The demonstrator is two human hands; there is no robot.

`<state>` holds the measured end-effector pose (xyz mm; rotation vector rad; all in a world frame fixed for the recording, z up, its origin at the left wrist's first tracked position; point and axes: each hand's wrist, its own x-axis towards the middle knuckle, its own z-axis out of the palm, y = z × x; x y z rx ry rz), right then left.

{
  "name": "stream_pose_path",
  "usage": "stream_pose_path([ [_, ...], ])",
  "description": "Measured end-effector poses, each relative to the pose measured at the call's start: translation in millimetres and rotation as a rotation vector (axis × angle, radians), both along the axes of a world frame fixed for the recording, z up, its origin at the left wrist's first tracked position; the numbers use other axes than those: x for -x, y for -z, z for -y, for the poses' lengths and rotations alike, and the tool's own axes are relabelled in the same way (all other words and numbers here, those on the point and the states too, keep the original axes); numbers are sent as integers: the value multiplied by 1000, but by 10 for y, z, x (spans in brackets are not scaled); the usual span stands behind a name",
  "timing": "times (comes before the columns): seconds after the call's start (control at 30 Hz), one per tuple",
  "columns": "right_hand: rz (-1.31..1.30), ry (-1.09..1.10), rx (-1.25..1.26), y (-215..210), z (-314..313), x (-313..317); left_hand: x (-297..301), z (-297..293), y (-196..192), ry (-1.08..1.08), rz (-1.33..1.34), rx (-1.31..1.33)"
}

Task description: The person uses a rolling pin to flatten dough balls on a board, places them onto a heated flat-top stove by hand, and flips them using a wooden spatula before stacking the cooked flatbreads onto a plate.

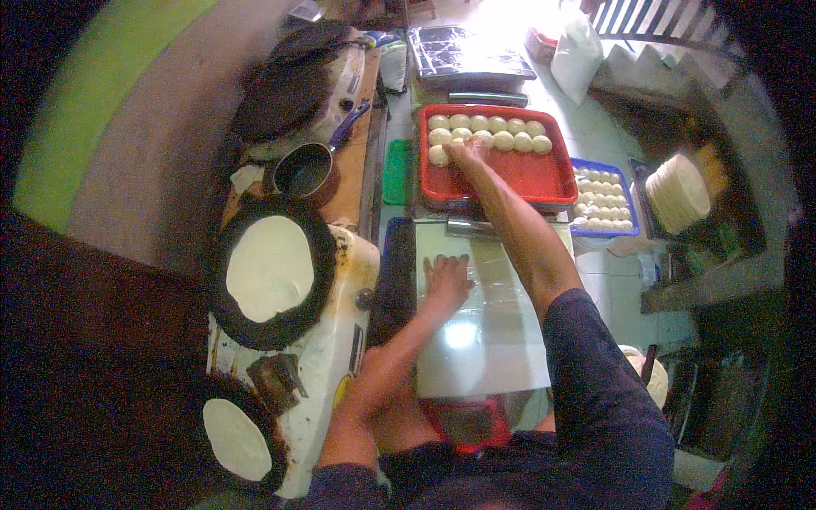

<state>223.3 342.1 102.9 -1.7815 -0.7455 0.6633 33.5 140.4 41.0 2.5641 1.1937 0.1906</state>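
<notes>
Right hand [470, 153] reaches to the red tray's [544, 180] near-left corner, fingers closing on a dough ball [439, 155]; left hand [445, 282] lies flat, empty, on the pressing sheet [493, 331].

A white plastic bag [576, 51] stands beyond the red tray [544, 174].

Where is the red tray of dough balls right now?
The red tray sits at the far end of the work surface, beyond the shiny pressing plate, left of the blue tray; the right hand reaches into it.
</notes>
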Motion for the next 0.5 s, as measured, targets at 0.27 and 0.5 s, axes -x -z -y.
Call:
stream_pose_path([
  [0.27, -363, -326, -370, -377, 1149, 110, 133, -275, 121, -206, 57, -18],
  [0.5, 112, -876, 279, 396, 3091, -110, 35, -385, -439, -263, 346, -48],
])
